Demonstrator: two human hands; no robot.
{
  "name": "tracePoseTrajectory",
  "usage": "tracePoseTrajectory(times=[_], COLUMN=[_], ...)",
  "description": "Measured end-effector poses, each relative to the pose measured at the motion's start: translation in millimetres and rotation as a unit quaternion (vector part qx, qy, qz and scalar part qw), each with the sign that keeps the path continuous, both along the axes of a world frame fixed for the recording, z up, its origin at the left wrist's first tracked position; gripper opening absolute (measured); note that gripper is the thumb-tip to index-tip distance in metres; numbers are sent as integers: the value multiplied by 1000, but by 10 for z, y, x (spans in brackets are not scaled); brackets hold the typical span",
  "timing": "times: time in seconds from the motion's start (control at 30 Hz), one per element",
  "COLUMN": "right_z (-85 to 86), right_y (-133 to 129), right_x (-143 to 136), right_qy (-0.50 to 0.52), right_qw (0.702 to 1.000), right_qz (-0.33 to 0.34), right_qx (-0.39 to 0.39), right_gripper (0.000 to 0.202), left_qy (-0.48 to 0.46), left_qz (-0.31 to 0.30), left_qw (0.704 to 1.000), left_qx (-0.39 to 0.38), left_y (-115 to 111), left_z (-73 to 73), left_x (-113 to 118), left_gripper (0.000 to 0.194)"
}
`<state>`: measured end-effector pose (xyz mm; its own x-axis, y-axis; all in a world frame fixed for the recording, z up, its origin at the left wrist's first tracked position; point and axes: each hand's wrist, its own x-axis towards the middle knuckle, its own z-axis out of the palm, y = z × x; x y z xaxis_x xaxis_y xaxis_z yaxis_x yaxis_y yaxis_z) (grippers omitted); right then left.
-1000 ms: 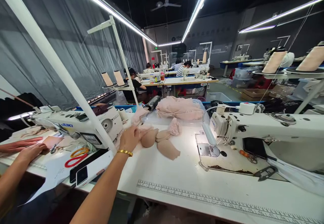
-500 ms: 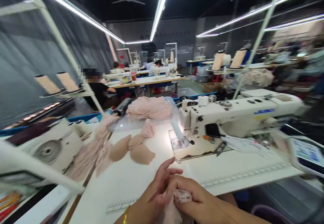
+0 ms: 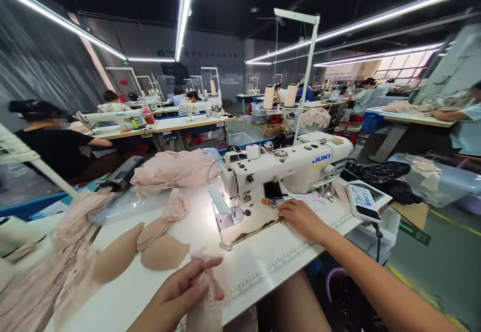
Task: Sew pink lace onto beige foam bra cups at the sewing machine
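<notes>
My left hand [image 3: 188, 287] is closed on a pale pink lace-trimmed fabric piece [image 3: 205, 309], pinched between thumb and fingers above the table's front edge. My right hand [image 3: 300, 218] reaches to the bed of the white sewing machine [image 3: 285, 167]. Its fingers close over the spot where the small dark thread snips lay; the hand mostly hides them. An orange item [image 3: 265, 202] sits just left of these fingertips. Beige bra cups [image 3: 165, 253] lie on the table left of the needle area, with a bunched pink lace piece [image 3: 176, 206] behind them.
A pile of pink fabric [image 3: 173, 169] rests on a clear plastic bin at the back. More pink fabric [image 3: 71, 242] drapes down the left side. A control panel [image 3: 363, 203] stands at the table's right end. A printed ruler [image 3: 270, 267] follows the front edge. Co-workers sit at other machines.
My right hand has left the fabric and moved right and forward to the snips on the machine bed. My left hand keeps the fabric. The view has turned right.
</notes>
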<state>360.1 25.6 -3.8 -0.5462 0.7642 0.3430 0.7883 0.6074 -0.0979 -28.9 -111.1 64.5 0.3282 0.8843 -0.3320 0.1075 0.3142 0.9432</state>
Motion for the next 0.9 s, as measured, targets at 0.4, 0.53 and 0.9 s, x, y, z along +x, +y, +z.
tracePoseTrajectory(times=[0.4, 0.53, 0.9], right_z=[326, 282, -25], right_y=[-743, -746, -249], right_x=[-1189, -1409, -420], right_qy=[73, 50, 14], right_qw=[985, 984, 996], right_qz=[143, 146, -11], right_qx=[66, 93, 88], right_gripper=[22, 20, 20], left_qy=[-88, -77, 558], left_qz=[-64, -96, 200], left_qw=[994, 992, 672], left_qx=[6, 25, 444], left_y=[270, 269, 163], left_z=[-36, -14, 327], left_x=[497, 525, -594], left_gripper=[75, 63, 37])
